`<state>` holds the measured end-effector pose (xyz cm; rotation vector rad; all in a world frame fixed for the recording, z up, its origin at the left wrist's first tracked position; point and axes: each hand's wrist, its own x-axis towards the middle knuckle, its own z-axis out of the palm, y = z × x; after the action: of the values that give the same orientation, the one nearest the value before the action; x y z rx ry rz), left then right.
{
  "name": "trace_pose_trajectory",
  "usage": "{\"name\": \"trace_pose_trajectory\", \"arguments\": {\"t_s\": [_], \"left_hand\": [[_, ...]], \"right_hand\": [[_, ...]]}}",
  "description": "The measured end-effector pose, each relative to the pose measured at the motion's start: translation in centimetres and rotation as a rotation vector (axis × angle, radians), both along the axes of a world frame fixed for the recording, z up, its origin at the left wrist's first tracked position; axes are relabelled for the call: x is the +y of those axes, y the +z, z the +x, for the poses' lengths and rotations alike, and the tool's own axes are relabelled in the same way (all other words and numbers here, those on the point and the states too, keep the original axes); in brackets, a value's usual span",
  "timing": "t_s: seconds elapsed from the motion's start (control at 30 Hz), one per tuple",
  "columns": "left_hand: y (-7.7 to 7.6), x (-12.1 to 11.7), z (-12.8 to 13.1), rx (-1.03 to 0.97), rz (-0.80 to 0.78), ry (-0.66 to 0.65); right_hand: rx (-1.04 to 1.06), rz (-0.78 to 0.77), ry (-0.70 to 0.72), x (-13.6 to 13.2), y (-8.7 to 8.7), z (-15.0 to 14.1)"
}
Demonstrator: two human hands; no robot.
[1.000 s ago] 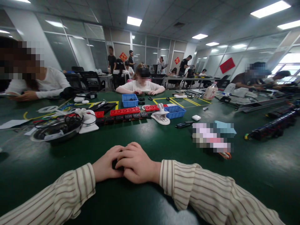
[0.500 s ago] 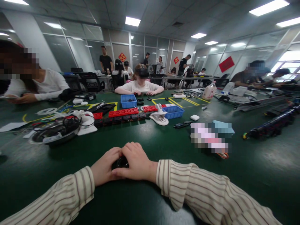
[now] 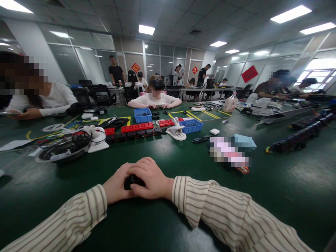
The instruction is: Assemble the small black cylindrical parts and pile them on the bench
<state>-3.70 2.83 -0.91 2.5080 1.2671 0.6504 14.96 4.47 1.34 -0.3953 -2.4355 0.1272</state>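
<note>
My left hand and my right hand meet over the green table, wrapped round a small black rounded object. Only its dark, glossy middle shows in the gap between thumbs and fingers, so its kind cannot be made out. The right fingers lie over its top and overlap the left fingertips. Both hands are closed around it, low over the tabletop.
Beyond my hands lie a metal bowl with cables, red socket strips, a white clip stand and two blue bins, one behind the stand. A light-blue packet lies right. A co-worker sits opposite.
The right fingers and thumb have shifted slightly around the black object, and more of its dark surface shows now. The view has turned a little to the right.
</note>
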Motion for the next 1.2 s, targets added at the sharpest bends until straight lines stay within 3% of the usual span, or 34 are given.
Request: {"name": "trace_pose_trajectory", "arguments": {"t_s": [0.17,0.37,0.47,0.57,0.73,0.9,1.03,1.2], "left_hand": [[-0.7,0.5,-0.6,0.066,-0.012,-0.007],[0.0,0.2,-0.1,0.075,0.017,0.042],[0.5,0.0,0.1,0.024,-0.015,0.015],[0.8,0.0,0.3,-0.005,-0.042,-0.022],[0.2,-0.1,0.0,0.043,-0.005,-0.036],[-0.5,-0.1,-0.2,0.065,0.056,0.042],[-0.2,0.0,0.0,0.082,0.060,0.040],[0.4,-0.1,0.2,0.042,0.016,0.018]], "right_hand": [[0.051,-0.087,-0.173,0.3,-0.3,-0.1],[-0.034,-0.095,-0.221,0.6,-0.6,-0.3],[-0.046,-0.086,-0.165,0.6,-0.5,-0.3],[-0.057,-0.046,-0.016,0.6,-0.3,-0.2],[-0.053,0.026,0.113,0.2,-0.2,0.0],[0.055,-0.022,-0.055,-0.1,-0.1,0.0],[0.019,-0.061,-0.200,0.2,-0.4,-0.2],[-0.039,-0.039,-0.208,0.5,-0.5,-0.4]]}}
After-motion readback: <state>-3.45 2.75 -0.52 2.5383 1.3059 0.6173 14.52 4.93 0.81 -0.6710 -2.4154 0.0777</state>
